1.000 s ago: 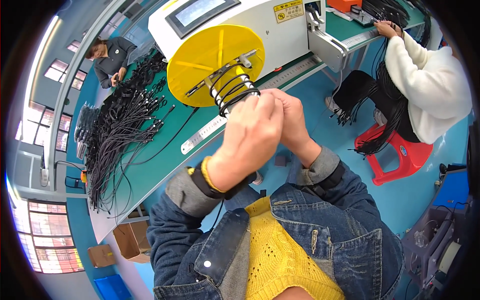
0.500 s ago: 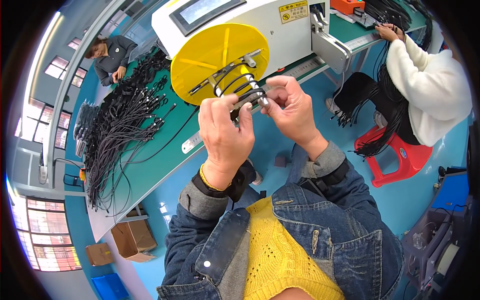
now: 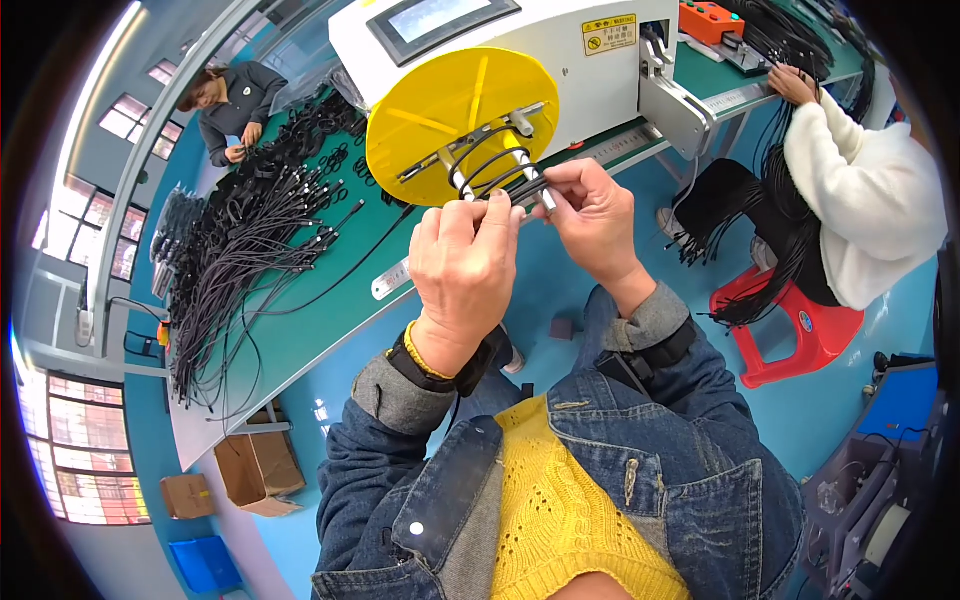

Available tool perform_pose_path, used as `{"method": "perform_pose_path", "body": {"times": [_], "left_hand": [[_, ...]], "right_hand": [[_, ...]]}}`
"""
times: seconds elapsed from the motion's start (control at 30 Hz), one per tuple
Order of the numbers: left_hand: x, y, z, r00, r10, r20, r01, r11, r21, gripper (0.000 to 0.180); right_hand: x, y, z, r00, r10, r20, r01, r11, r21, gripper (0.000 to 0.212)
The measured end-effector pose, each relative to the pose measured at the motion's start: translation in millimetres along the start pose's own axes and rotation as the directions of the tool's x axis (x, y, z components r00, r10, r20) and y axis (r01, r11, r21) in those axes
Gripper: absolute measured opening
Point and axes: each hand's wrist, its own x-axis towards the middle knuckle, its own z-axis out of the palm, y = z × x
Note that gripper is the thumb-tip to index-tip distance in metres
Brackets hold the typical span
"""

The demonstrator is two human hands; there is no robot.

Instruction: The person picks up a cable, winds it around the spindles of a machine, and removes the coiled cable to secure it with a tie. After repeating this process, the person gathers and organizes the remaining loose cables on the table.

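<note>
A black cable (image 3: 490,184) is looped around the two metal posts that stick out of a yellow disc (image 3: 410,140) on a white winding machine (image 3: 560,95). My left hand (image 3: 462,262) is closed at the near side of the coil, thumb and fingers pinched together on the cable by the left post. At the right post (image 3: 545,200), my right hand (image 3: 597,222) grips the loops between thumb and bent fingers. The fingertips partly hide the front of the coil. A length of cable trails from the machine over the green table to the left.
Bundles of black cables (image 3: 240,260) cover the green table (image 3: 330,320) at left, where a person in dark clothes (image 3: 240,105) works. A metal ruler (image 3: 390,280) lies along its edge. At right, someone in a white top (image 3: 850,190) sits on a red stool (image 3: 790,350). Cardboard boxes (image 3: 260,468) stand below.
My left thumb and fingers have come together on the cable, where they were apart before. My right hand stays at the right post. The whole view has shifted slightly.
</note>
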Motion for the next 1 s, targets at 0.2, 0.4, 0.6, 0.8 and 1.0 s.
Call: {"method": "perform_pose_path", "body": {"times": [0.2,0.4,0.6,0.8,1.0], "left_hand": [[0,-4,-3,0.983,-0.163,0.083,0.174,0.974,-0.146,0.021],[-7,-12,-5,0.958,-0.266,0.106,0.285,0.849,-0.445,0.017],[-17,-30,-3,0.892,-0.356,0.279,0.446,0.596,-0.668,0.019],[-12,-29,-6,0.902,-0.349,0.254,0.426,0.633,-0.647,0.019],[-16,-21,-3,0.970,-0.234,0.068,0.240,0.873,-0.424,0.022]], "right_hand": [[-7,2,3,0.996,-0.072,-0.056,0.068,0.995,-0.076,0.010],[-10,2,9,0.988,0.105,-0.115,-0.082,0.978,0.191,0.005],[-24,1,6,0.957,0.287,-0.052,-0.249,0.897,0.364,0.003],[-35,0,6,0.941,0.338,0.004,-0.313,0.867,0.387,0.004],[-33,-7,8,0.947,0.321,0.000,-0.303,0.894,0.329,0.008]]}}
